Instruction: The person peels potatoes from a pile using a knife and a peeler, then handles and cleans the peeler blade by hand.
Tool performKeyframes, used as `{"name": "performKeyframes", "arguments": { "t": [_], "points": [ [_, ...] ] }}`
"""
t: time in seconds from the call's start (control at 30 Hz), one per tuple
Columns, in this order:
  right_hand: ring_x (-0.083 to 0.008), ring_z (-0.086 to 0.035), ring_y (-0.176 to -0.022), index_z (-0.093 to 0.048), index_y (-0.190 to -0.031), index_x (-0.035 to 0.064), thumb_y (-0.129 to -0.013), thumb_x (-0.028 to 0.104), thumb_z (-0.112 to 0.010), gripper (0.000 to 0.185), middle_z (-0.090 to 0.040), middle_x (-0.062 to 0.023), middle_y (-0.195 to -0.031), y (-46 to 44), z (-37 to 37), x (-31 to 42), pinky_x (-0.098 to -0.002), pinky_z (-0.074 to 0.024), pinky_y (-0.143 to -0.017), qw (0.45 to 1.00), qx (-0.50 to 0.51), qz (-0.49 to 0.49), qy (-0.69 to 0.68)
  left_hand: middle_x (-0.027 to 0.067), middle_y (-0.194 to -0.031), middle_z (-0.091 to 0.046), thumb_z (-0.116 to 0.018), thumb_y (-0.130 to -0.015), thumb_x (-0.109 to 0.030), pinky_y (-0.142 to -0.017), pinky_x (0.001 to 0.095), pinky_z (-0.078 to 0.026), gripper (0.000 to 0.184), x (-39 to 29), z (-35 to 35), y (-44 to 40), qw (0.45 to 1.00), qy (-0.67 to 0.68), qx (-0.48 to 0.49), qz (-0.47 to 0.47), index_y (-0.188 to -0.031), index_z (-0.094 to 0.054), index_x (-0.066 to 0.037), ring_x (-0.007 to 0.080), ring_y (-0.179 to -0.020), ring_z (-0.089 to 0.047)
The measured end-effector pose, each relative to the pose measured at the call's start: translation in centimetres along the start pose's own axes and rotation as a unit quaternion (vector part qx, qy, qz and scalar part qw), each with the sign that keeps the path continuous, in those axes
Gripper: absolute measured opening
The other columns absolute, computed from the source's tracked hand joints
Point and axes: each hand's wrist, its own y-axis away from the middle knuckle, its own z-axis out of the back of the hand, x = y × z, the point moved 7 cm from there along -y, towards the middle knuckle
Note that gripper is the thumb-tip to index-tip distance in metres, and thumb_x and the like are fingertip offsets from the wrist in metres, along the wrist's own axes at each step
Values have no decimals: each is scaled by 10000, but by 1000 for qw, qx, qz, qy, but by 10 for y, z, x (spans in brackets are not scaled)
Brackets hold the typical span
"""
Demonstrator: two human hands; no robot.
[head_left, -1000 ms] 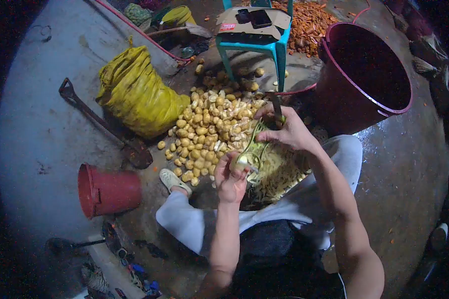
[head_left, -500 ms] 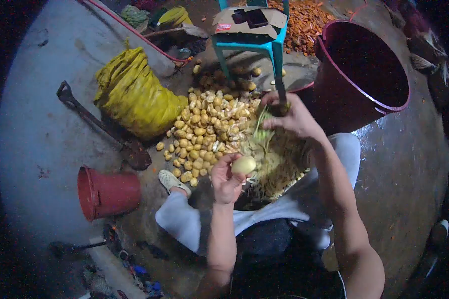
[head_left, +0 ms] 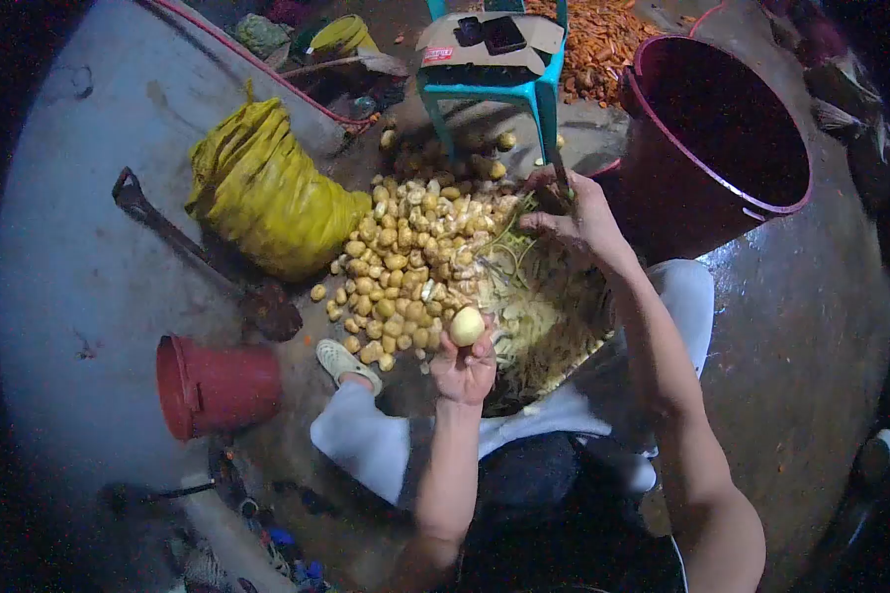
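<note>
My left hand [head_left: 463,373] is closed round a pale, smooth peeled potato [head_left: 467,326], held up at its fingertips. To the upper right, my right hand [head_left: 591,222] grips what looks like a knife [head_left: 561,178], its dark narrow blade pointing up; the handle is mostly hidden by the fingers. Thin greenish peel strips [head_left: 509,247] hang below the right fingers. Beneath both hands lies a heap of pale peelings [head_left: 554,306]. A pile of small yellow-brown potatoes [head_left: 396,262] spreads to its left.
A yellow sack [head_left: 267,188] and a shovel [head_left: 183,232] lie left. A red bucket [head_left: 227,385] is on its side nearby. A large dark-red tub [head_left: 702,217] stands right. Ahead is a teal stool [head_left: 539,94] with cardboard on top; orange pieces [head_left: 603,44] cover the floor behind.
My left hand has turned and shifted slightly right, still holding the potato. My right hand has moved a little right and down, and the peel strips have dropped lower.
</note>
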Motion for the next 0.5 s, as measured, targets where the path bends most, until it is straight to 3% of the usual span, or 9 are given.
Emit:
{"name": "performKeyframes", "arguments": {
  "t": [0.03, 0.1, 0.13, 0.17, 0.27, 0.37, 0.47, 0.5],
  "points": [
    [-101, -543, -888, -605, -1011, 19, -660, 174, -871, 467, -641, -28, -922, 2, 3, -2, -290, -458, -840, 1000, -1, 0, 0, 215, -1068, -553, -638, -902, -224, -597, 236, -518, 446, 2, -1, -1, 999, 38, -7, 14, -1255, -505, 14, 218, -766, -588],
    [-195, -650, -945, -613, -1130, 1, -644, 236, -880, 602, -690, -137, -1012, 5, 1, 4, -337, -493, -881, 997, 28, 56, 38, 167, -975, -499, -645, -893, -246, -543, 183, -470, 437, 3, -3, -7, 999, 10, -29, 17, -1169, -512, 65, 187, -725, -500],
    [-225, -656, -963, -602, -1156, -7, -637, 248, -882, 643, -683, -159, -1028, 7, -1, 0, -345, -494, -884, 998, 40, 33, 33, 167, -963, -533, -532, -957, -317, -529, 211, -467, 448, 4, 0, -6, 998, 2, -56, 2, -1228, -503, 39, 189, -686, -498],
    [-225, -656, -963, -602, -1156, -7, -637, 248, -882, 643, -683, -159, -1028, 8, -2, -6, -345, -494, -884, 998, 40, 32, 31, 167, -963, -533, -532, -957, -317, -529, 211, -467, 448, 4, 0, -6, 998, 1, -58, 2, -1228, -503, 39, 189, -686, -498],
    [-258, -658, -984, -599, -1153, -12, -645, 236, -877, 630, -680, -166, -1035, 13, 0, -18, -356, -494, -887, 998, 37, 22, 45, 138, -963, -614, -443, -984, -431, -550, 272, -423, 517, 6, 2, -8, 992, -79, -95, 19, -1371, -415, -89, 199, -659, -543],
    [-281, -657, -1000, -595, -1155, -14, -651, 186, -867, 607, -678, -170, -1029, 16, 8, -13, -351, -496, -885, 996, 42, -21, 71, 150, -932, -631, -421, -984, -457, -568, 276, -429, 542, 5, 6, -6, 979, -146, -146, 8, -1402, -390, -113, 193, -657, -542],
    [-295, -653, -1016, -585, -1166, -21, -654, 121, -846, 592, -674, -180, -1029, 18, 7, -15, -352, -499, -882, 995, 64, -37, 73, 149, -905, -643, -395, -991, -468, -580, 292, -426, 542, 6, 7, -7, 983, -147, -110, 18, -1417, -381, -135, 191, -636, -540],
    [-221, -632, -930, -594, -1114, 0, -662, 116, -846, 530, -675, -146, -973, 18, 8, -17, -334, -497, -850, 995, 52, -18, 86, 149, -905, -643, -395, -991, -468, -580, 292, -426, 542, 7, 4, -7, 983, -147, -110, 18, -1417, -381, -135, 191, -636, -540]
  ]
}}
